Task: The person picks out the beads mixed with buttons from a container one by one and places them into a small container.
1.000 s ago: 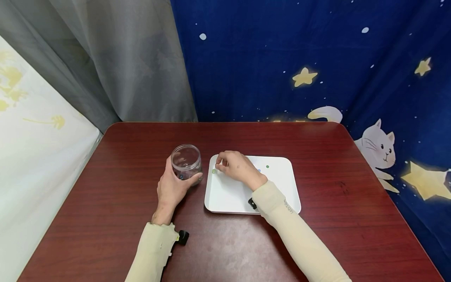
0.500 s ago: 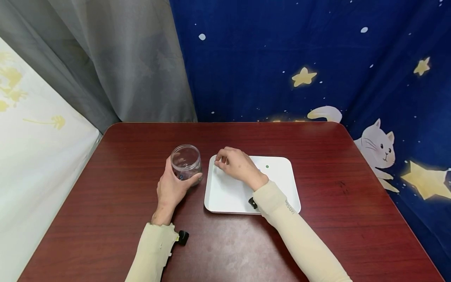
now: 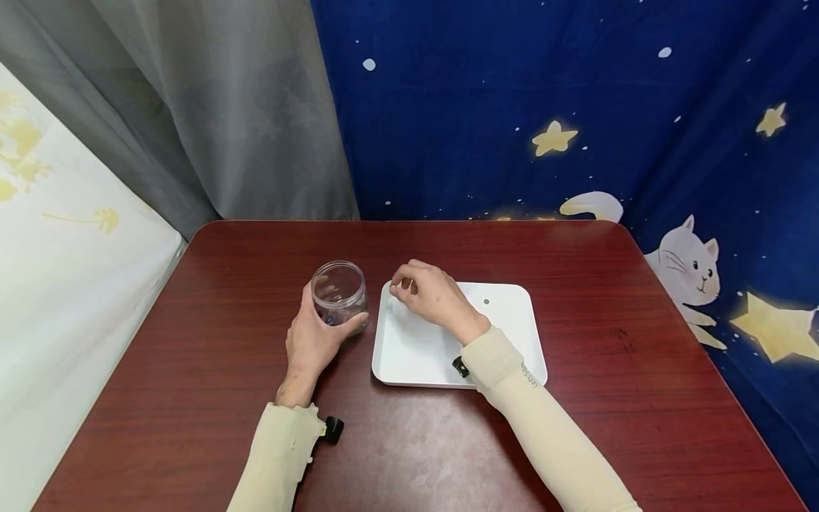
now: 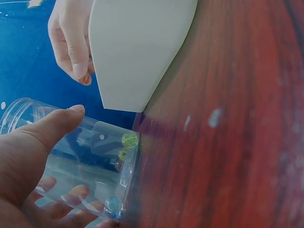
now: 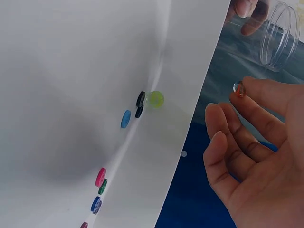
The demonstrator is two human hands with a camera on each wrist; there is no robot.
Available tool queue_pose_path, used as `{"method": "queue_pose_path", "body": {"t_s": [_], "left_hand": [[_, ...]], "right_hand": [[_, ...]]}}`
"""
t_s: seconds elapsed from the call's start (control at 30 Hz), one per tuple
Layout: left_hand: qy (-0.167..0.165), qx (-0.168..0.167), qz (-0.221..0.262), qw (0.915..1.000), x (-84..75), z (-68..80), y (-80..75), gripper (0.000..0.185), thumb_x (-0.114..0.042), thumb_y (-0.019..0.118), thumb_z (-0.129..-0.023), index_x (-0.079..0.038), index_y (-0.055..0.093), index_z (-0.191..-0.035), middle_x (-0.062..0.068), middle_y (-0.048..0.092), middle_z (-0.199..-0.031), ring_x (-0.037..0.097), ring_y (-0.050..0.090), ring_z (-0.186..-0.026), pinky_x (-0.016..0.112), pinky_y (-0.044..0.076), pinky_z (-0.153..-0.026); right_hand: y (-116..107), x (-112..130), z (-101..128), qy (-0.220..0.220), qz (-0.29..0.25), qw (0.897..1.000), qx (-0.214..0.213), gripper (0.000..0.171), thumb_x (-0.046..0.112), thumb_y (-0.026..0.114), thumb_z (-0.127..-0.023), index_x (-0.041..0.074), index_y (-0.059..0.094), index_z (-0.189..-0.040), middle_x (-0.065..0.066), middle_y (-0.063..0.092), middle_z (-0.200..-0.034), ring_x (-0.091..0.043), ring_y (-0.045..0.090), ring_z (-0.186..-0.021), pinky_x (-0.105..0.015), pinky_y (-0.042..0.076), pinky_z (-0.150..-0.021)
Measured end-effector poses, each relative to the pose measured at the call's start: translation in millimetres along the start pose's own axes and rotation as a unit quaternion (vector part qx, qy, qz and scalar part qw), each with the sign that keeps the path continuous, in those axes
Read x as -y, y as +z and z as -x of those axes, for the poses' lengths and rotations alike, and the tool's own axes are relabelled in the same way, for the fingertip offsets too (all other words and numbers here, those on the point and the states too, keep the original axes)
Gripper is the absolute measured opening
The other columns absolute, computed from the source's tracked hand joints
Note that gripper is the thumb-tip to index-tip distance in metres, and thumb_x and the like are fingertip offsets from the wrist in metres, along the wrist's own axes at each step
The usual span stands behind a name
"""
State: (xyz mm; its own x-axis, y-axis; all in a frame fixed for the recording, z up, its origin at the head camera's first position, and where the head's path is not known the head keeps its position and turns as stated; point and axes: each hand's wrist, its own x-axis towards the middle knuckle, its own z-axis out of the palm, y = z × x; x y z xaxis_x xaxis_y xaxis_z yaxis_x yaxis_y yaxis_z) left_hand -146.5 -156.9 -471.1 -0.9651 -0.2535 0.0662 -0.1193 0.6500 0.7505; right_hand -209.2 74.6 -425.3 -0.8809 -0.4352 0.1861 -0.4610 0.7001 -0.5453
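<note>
The right hand [image 5: 251, 156] pinches a small clear glass bead [image 5: 239, 89] over the white tray's [image 3: 505, 348] far-left corner. The left hand [image 3: 313, 341] grips the clear plastic jar [image 3: 338, 291]; carrying the bead level over the jar's mouth before letting go looks safest.

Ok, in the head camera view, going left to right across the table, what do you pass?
Left hand gripping the clear jar → right hand, its fingers pinched at the tray's far-left corner → white tray → small green bead lying on the tray.

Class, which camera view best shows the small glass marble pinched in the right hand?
The right wrist view: the small glass marble sits clearly between fingertips of the right hand. The left wrist view shows only an orange glint; in the head view the fingers hide it.
</note>
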Motion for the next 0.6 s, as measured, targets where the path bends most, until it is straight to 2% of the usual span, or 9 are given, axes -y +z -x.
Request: {"method": "queue_pose_path", "body": {"t_s": [0.43, 0.6], "left_hand": [[0.003, -0.001, 0.005, 1.0000, 0.0, 0.0, -0.3, 0.113, -0.058, 0.090, -0.074, -0.029, 0.027, -0.163, 0.014, 0.064, -0.144, 0.043, 0.065, -0.124, 0.062, 0.049, -0.100], [0.004, 0.000, 0.006, 1.0000, 0.3, 0.2, -0.3, 0.113, -0.059, 0.090, -0.074, -0.029, 0.027, -0.163, 0.014, 0.063, -0.145, 0.042, 0.065, -0.125, 0.062, 0.049, -0.101]], "right_hand": [[-2.0, 3.3, 1.2, -0.013, -0.019, 0.999, -0.023, 0.011, 0.031, 0.071, -0.100, 0.022, 0.076, -0.105, 0.006, 0.066, -0.100, -0.018, 0.069, -0.097, -0.031, 0.053, -0.075], [-2.4, 3.0, 0.9, -0.018, -0.017, 0.999, -0.030, 0.012, 0.031, 0.070, -0.101, 0.022, 0.076, -0.106, 0.006, 0.065, -0.105, -0.016, 0.068, -0.103, -0.033, 0.056, -0.082]]}}
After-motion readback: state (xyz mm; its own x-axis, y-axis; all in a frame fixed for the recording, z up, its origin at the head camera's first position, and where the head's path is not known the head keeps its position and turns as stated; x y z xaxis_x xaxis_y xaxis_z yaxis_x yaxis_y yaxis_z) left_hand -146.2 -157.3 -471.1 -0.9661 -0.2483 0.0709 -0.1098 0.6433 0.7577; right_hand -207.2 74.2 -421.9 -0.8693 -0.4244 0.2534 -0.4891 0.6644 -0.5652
